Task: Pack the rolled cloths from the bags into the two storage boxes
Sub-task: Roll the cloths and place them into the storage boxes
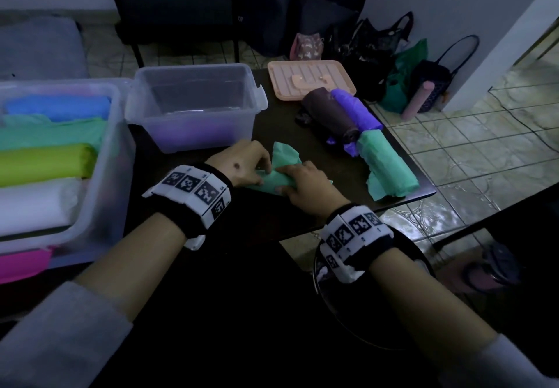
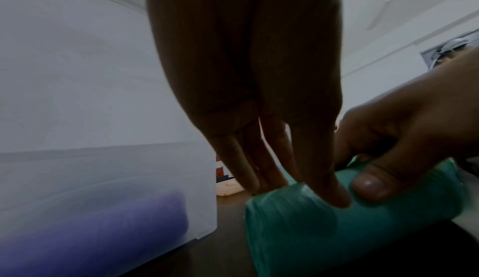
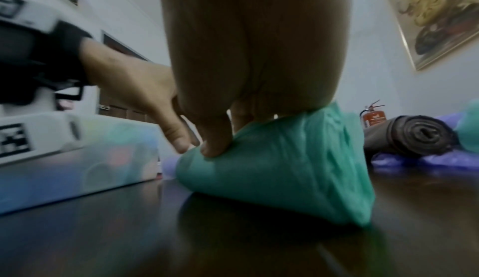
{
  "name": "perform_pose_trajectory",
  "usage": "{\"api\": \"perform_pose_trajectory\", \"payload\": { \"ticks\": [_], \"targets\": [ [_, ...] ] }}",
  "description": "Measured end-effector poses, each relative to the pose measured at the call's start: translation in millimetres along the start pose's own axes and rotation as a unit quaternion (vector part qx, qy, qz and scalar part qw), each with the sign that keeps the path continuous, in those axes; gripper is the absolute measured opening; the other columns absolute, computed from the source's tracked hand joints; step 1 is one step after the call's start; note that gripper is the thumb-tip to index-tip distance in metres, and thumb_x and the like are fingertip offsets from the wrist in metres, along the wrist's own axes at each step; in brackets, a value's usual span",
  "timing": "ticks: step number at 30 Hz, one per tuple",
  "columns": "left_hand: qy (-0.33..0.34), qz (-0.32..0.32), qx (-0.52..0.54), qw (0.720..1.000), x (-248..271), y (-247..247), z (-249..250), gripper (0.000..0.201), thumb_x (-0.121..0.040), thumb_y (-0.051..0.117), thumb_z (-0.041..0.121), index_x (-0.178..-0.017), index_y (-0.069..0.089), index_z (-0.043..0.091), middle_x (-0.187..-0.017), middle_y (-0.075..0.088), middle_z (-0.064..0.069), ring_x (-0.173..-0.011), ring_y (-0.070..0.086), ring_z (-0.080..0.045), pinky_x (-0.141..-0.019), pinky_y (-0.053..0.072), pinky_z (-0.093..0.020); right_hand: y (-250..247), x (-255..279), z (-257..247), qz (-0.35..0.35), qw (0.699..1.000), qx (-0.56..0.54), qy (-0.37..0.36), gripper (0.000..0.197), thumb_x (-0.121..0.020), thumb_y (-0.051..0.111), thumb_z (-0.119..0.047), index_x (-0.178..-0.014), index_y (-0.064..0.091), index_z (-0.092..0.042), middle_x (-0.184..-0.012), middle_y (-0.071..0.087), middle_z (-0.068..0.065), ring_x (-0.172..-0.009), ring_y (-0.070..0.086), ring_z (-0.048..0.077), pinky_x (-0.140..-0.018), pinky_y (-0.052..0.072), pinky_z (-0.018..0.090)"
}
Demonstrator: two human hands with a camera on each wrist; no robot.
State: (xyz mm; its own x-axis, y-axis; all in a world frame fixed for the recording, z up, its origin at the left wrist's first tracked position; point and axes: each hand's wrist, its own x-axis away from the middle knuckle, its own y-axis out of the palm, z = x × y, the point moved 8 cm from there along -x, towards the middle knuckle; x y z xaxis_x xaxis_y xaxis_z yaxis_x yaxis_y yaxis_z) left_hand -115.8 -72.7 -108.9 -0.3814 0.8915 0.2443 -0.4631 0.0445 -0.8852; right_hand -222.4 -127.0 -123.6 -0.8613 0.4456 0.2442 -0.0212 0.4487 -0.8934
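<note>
A green rolled cloth lies on the dark table, just in front of the small clear box. My left hand presses straight fingers onto its left end. My right hand grips its right part, thumb on the near side and fingers curled over the top. One loose flap of the cloth sticks up behind my hands. A purple roll lies inside the small box. The large clear box at the left holds blue, green, lime and white rolls.
Brown, purple and green rolls lie together at the table's right edge. A peach lid rests behind them. Bags stand on the tiled floor past the table. A pink item shows below the large box.
</note>
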Motion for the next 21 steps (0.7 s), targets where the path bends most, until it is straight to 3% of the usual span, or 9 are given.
{"api": "perform_pose_trajectory", "payload": {
  "ticks": [3,5,8,10,13,15,18,21],
  "targets": [
    [-0.008,-0.014,-0.003,1.000,-0.9,3.9,1.3,0.047,-0.070,0.079,0.021,-0.113,0.060,0.025,-0.121,0.054,-0.003,-0.113,0.053,-0.019,-0.095,0.043,-0.032,6.7,-15.7,13.2,-0.060,0.997,-0.018,0.041,0.048,-0.094,0.049,-0.039,-0.140,0.041,-0.026,-0.132,0.042,0.016,-0.122,0.043,0.031,-0.107,0.033,0.038],
    [0.002,-0.013,-0.009,1.000,-2.9,4.5,4.1,0.055,-0.068,0.080,0.017,-0.119,0.059,0.021,-0.125,0.054,-0.003,-0.117,0.050,-0.020,-0.093,0.039,-0.029,8.8,-23.0,17.3,-0.085,0.995,-0.026,0.045,0.047,-0.095,0.046,-0.040,-0.139,0.044,-0.023,-0.133,0.045,0.018,-0.122,0.044,0.031,-0.104,0.033,0.035],
    [-0.001,-0.007,-0.002,1.000,-4.8,3.7,2.3,0.056,-0.069,0.079,0.012,-0.119,0.059,0.022,-0.124,0.054,-0.004,-0.117,0.050,-0.021,-0.097,0.039,-0.031,0.8,-29.4,17.7,-0.088,0.996,-0.009,0.030,0.044,-0.095,0.048,-0.040,-0.132,0.052,-0.016,-0.130,0.053,0.016,-0.121,0.046,0.031,-0.099,0.033,0.029],
    [-0.001,-0.009,0.015,1.000,-7.2,3.3,0.2,0.054,-0.068,0.079,0.012,-0.117,0.059,0.025,-0.122,0.054,-0.005,-0.115,0.052,-0.021,-0.100,0.041,-0.034,-5.7,-35.5,22.8,-0.067,0.997,-0.002,0.033,0.049,-0.090,0.055,-0.046,-0.131,0.055,-0.018,-0.134,0.049,0.014,-0.124,0.044,0.031,-0.102,0.032,0.031],
    [0.005,-0.011,0.028,1.000,-10.3,-0.6,2.0,0.052,-0.069,0.078,0.009,-0.117,0.061,0.022,-0.122,0.055,-0.005,-0.114,0.054,-0.021,-0.100,0.043,-0.038,-13.1,-39.6,33.2,-0.064,0.992,-0.052,0.090,0.077,-0.081,0.065,-0.050,-0.142,0.035,-0.016,-0.144,0.034,0.012,-0.131,0.038,0.028,-0.107,0.033,0.033],
    [0.010,-0.009,0.025,1.000,-12.8,-2.4,3.0,0.052,-0.071,0.077,0.007,-0.119,0.062,0.019,-0.124,0.056,-0.006,-0.115,0.054,-0.021,-0.101,0.043,-0.036,-14.0,-42.2,33.1,-0.100,0.987,-0.072,0.103,0.084,-0.081,0.066,-0.049,-0.146,0.028,-0.013,-0.145,0.037,0.008,-0.129,0.042,0.023,-0.102,0.035,0.029],
    [0.017,-0.019,0.024,0.999,-14.3,-2.9,4.0,0.053,-0.073,0.076,0.007,-0.122,0.061,0.017,-0.127,0.056,-0.007,-0.117,0.053,-0.021,-0.102,0.042,-0.034,-14.6,-44.9,25.6,-0.144,0.984,-0.067,0.084,0.057,-0.086,0.062,-0.045,-0.131,0.053,-0.012,-0.123,0.057,0.004,-0.105,0.055,0.017,-0.085,0.041,0.024],
    [0.019,-0.029,0.024,0.999,-14.7,-4.4,5.2,0.053,-0.075,0.074,0.007,-0.126,0.058,0.016,-0.129,0.055,-0.007,-0.118,0.053,-0.021,-0.101,0.042,-0.030,-14.9,-44.9,15.3,-0.139,0.987,-0.061,0.051,0.038,-0.091,0.056,-0.037,-0.118,0.063,-0.011,-0.107,0.061,0.005,-0.093,0.054,0.015,-0.078,0.038,0.023]
  ]
}}
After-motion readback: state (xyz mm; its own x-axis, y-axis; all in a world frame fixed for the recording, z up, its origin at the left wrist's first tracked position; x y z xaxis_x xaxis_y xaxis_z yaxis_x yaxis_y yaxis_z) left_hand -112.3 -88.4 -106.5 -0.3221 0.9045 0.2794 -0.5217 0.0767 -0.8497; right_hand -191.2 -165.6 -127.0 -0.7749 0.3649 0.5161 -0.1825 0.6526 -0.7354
